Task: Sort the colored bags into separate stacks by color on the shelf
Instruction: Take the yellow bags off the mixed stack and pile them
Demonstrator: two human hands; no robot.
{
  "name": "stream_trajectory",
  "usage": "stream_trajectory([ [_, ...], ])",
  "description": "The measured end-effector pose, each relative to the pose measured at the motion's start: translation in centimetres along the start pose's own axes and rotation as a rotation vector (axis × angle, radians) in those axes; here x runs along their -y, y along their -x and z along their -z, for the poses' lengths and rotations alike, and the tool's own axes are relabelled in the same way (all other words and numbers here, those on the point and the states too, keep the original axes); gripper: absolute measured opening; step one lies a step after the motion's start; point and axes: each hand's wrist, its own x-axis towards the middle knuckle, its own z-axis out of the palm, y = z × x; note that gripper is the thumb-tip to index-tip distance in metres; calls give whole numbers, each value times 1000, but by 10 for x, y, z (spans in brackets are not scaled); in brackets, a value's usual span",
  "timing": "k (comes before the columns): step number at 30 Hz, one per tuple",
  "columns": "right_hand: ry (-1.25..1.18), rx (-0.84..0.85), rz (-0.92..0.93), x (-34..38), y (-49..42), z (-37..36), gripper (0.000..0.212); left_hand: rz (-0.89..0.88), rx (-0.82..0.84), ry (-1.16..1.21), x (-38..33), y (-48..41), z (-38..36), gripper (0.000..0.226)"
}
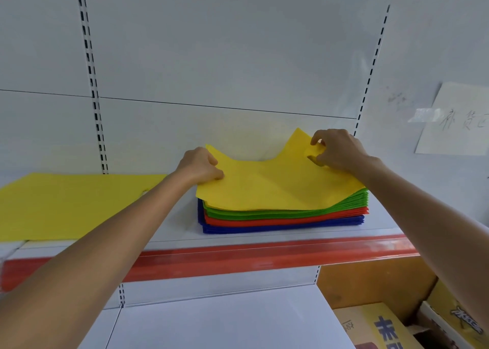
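A mixed pile of flat bags lies on the white shelf, with green, red and blue layers below. On top is a yellow bag, its far edge raised off the pile. My left hand pinches its left handle corner. My right hand pinches its right handle at the cut-out hole. Further left on the same shelf lies a separate yellow stack, partly crossed by my left forearm.
The shelf front carries a red price strip. Slotted uprights run up the white back panel. A paper note is taped at the right. Cardboard boxes sit on the lower shelf at bottom right.
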Motion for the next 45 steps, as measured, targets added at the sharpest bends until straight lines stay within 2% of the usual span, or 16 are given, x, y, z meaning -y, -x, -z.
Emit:
stream_trajectory([
  [7,-192,-46,-48,36,-8,13,34,-71,-128,48,27,1,44,47],
  [13,-131,-28,-34,98,-22,7,40,-47,-203,-9,74,5,98,46],
  [21,-131,-25,4,173,-34,-3,42,23,-192,12,132,11,139,51],
  [27,-86,-21,-79,152,-22,10,39,-38,-133,105,120,1,123,53],
  [36,-41,-45,-177,93,3,37,41,-118,-123,164,60,-12,92,49],
  [45,-26,-61,-249,45,21,55,40,-238,-87,82,3,-16,67,43],
])
